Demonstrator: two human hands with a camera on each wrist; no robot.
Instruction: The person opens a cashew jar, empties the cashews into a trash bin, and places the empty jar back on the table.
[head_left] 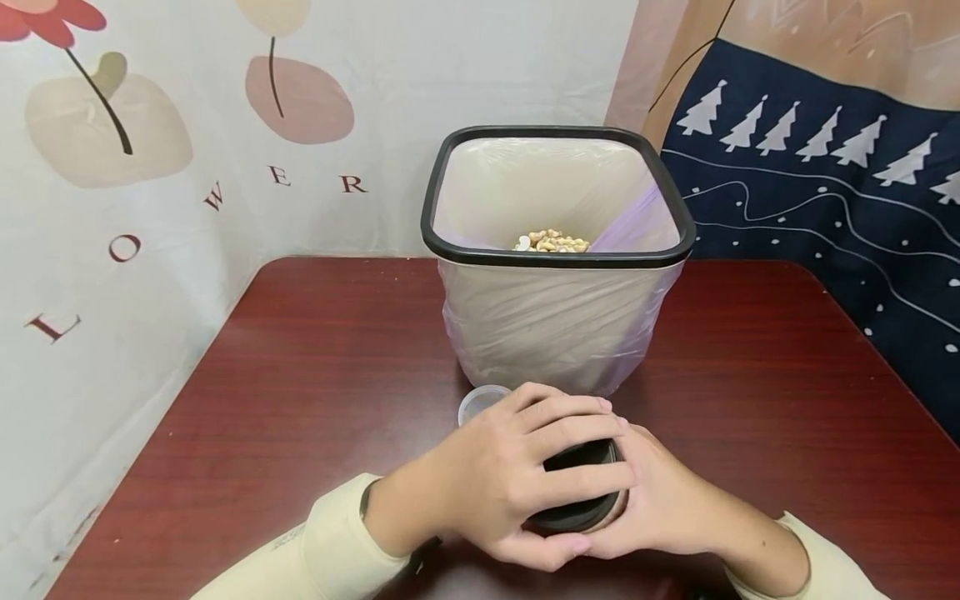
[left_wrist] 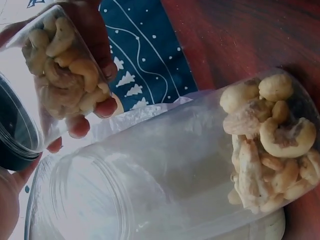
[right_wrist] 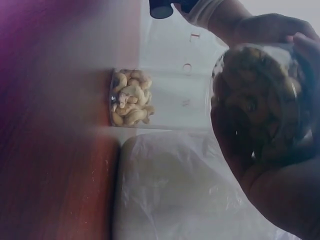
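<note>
A small clear jar of cashews (left_wrist: 65, 75) with a black lid (head_left: 581, 500) is between the two hands, above the near middle of the table. My left hand (head_left: 517, 483) comes over the lid from above, its fingers spread across the top and bent at the rim. Around the jar's side curls my right hand (head_left: 663, 492), whose fingertips show against the clear wall in the left wrist view. Beside them stands a taller lidless clear jar (right_wrist: 182, 100), with cashews in its bottom part; the left hand hides most of it in the head view.
Behind the jars a bin (head_left: 555, 325) with a black rim and a thin plastic liner stands on the dark red table (head_left: 337, 350). Nuts (head_left: 553, 242) show inside the bin. A printed cloth (head_left: 202, 108) hangs behind the table.
</note>
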